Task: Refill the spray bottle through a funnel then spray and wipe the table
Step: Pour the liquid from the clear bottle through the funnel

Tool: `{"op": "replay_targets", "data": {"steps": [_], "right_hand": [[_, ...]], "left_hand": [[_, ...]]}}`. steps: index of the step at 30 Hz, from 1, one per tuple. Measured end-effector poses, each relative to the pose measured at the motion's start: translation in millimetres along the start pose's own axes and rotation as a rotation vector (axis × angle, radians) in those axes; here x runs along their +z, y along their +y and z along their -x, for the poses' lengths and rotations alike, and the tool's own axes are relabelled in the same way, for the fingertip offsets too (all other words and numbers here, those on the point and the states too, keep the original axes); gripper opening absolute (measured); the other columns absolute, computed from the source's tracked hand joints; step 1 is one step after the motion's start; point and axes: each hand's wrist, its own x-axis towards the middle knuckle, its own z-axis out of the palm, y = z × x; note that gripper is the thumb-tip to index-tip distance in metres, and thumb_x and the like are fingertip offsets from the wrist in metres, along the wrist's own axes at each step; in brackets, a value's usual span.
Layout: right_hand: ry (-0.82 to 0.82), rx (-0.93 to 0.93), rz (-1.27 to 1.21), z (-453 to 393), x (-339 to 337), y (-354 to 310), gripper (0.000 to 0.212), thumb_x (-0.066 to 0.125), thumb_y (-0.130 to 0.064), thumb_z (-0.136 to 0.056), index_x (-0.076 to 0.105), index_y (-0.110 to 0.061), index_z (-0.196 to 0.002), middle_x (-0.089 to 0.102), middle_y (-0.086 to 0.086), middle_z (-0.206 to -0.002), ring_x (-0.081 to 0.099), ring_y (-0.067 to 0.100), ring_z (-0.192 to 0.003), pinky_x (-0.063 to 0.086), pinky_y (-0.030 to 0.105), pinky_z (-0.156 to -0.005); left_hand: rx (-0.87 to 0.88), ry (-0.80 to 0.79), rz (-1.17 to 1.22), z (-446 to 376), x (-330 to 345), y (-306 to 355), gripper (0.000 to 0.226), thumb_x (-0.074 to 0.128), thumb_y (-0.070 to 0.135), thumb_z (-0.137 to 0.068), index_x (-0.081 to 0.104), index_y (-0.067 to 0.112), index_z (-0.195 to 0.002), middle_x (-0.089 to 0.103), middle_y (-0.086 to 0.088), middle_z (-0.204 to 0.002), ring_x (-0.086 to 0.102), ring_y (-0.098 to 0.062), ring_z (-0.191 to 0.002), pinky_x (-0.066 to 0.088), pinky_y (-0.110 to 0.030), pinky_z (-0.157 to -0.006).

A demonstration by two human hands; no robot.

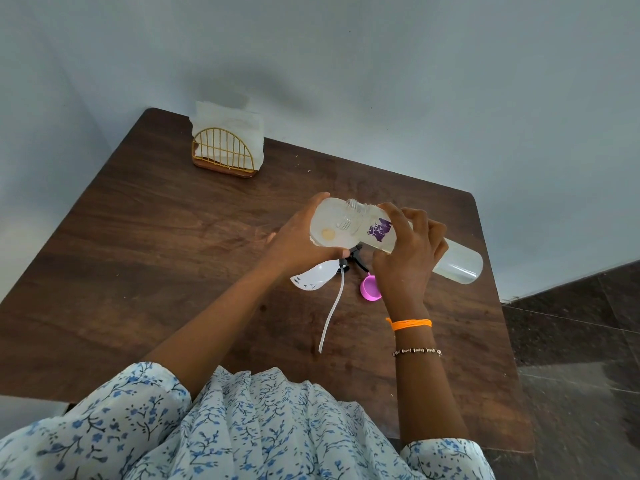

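**Spray bottle held above the table**

Spray bottle (pixel 332 230) gripped in left hand (pixel 298 244), above table (pixel 156 237). Against it, refill bottle (pixel 457 261) tilted, clasped in right hand (pixel 408 258). Below: sprayer head (pixel 349 261) (tube trailing), pink cap (pixel 370 288).

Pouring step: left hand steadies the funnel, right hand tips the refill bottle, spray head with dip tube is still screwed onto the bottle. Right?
Not quite. The head view shows the spray head with its dip tube lying on the table, off the bottle. The rest stands: the left hand steadies the funnel and the right hand tips the refill bottle.
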Motion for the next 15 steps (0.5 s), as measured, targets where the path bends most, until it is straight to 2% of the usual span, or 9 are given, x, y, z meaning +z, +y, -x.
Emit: {"op": "replay_targets", "data": {"steps": [3, 6, 10, 15], "right_hand": [[-0.005, 0.006, -0.006, 0.3, -1.0, -0.6, 0.063, 0.068, 0.004, -0.066, 0.057, -0.024, -0.122, 0.055, 0.004, -0.118, 0.038, 0.028, -0.114, 0.029, 0.038, -0.092], [-0.008, 0.003, 0.000, 0.3, -1.9, -0.9, 0.064, 0.067, 0.005, -0.065, 0.057, -0.024, -0.121, 0.054, 0.004, -0.118, 0.038, 0.028, -0.113, 0.029, 0.038, -0.091], [-0.008, 0.005, 0.004, -0.4, -2.1, -1.9, 0.064, 0.067, 0.005, -0.065, 0.057, -0.024, -0.120, 0.055, 0.004, -0.117, 0.038, 0.028, -0.113, 0.030, 0.038, -0.090], [-0.025, 0.018, 0.003, -0.9, -2.3, -1.7, 0.064, 0.069, 0.004, -0.066, 0.056, -0.024, -0.122, 0.054, 0.004, -0.118, 0.037, 0.028, -0.114, 0.030, 0.040, -0.094]], "left_hand": [[-0.002, -0.008, 0.008, -1.4, 1.1, -2.0, 0.090, 0.079, 0.035, -0.067, 0.023, 0.028, -0.137, 0.040, 0.004, -0.137, 0.037, -0.004, -0.113, 0.030, -0.019, -0.086], [0.002, 0.001, 0.003, -2.0, 1.6, -3.4, 0.090, 0.079, 0.036, -0.067, 0.022, 0.029, -0.137, 0.039, 0.004, -0.138, 0.035, -0.001, -0.109, 0.030, -0.018, -0.086], [-0.016, -0.004, -0.009, -2.9, 1.3, -4.4, 0.092, 0.079, 0.038, -0.066, 0.021, 0.030, -0.137, 0.038, 0.003, -0.140, 0.037, -0.006, -0.116, 0.034, -0.029, -0.094], [-0.007, -0.006, -0.002, -3.5, 1.1, -4.4, 0.092, 0.079, 0.036, -0.067, 0.021, 0.028, -0.138, 0.038, 0.002, -0.140, 0.037, -0.006, -0.116, 0.033, -0.025, -0.091]]}}
